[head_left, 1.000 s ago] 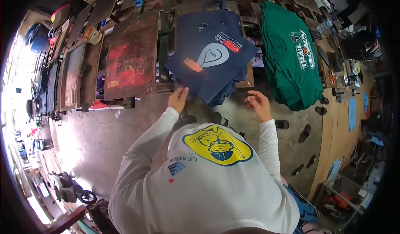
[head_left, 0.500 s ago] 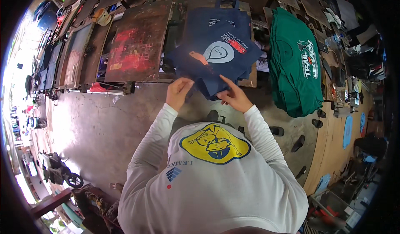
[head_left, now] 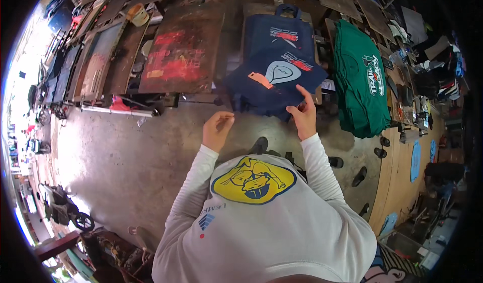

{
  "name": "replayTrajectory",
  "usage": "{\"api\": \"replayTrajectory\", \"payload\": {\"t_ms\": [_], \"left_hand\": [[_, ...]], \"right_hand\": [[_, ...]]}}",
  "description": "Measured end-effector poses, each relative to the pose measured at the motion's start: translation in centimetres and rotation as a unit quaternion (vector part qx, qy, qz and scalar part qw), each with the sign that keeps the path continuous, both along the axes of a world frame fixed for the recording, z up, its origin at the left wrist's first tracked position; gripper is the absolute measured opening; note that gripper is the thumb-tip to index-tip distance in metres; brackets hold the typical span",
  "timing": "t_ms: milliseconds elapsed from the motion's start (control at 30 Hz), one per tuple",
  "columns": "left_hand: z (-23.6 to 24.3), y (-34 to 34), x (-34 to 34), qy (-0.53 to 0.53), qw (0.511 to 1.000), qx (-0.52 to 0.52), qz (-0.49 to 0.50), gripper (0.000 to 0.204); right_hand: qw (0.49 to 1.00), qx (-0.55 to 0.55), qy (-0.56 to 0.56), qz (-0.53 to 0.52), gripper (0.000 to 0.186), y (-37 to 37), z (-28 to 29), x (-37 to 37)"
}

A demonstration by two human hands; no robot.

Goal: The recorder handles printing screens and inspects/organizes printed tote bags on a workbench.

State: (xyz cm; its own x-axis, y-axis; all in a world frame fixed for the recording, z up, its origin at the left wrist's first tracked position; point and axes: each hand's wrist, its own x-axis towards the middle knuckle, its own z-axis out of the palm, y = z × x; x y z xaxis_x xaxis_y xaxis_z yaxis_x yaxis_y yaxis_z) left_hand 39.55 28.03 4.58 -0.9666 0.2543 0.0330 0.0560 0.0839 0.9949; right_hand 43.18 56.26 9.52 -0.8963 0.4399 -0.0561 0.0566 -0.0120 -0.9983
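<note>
Navy cloth tote bags (head_left: 254,39) lie in a fanned stack on a board ahead of me, a dark handle loop at the far end. The top bag (head_left: 307,74) is turned askew, with a pale teardrop print and an orange patch. Its near edge hangs over the board's front and looks blurred. My left hand (head_left: 216,132) is just off the bag's near left corner, its thumb and fingers curled together with nothing visible in them. At the near right edge is my right hand (head_left: 305,117), index finger stretched forward and thumb apart, close to the cloth.
To the right sits a pile of green printed shirts (head_left: 357,76). A red-stained board (head_left: 181,51) stands left of the bags, with a small bucket (head_left: 137,15) farther left. Loose footwear (head_left: 359,176) lies on the concrete floor (head_left: 126,157). A motorbike (head_left: 65,207) is parked lower left.
My left hand has come away from the bag's near edge. My right hand has turned, its index finger and thumb spreading. The whole view has shifted, so the bags appear farther right.
</note>
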Motion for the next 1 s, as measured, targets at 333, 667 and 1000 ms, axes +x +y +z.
{"api": "replayTrajectory", "payload": {"t_ms": [333,667,1000], "left_hand": [[2.5,-10.1,3.5,-0.037,0.997,0.043,-0.053,0.016],[1.9,-2.3,1.2,0.037,0.973,-0.163,-0.158,0.045],[-9.6,-2.4,0.0,-0.13,0.978,-0.08,-0.14,0.03]], "right_hand": [[0.872,0.372,0.081,0.309,0.029,-13.6,-1.6,1.0],[0.782,0.525,-0.127,0.313,0.018,-18.7,-5.4,7.4],[0.84,0.488,-0.092,0.22,0.018,-15.8,-4.2,10.9]]}}
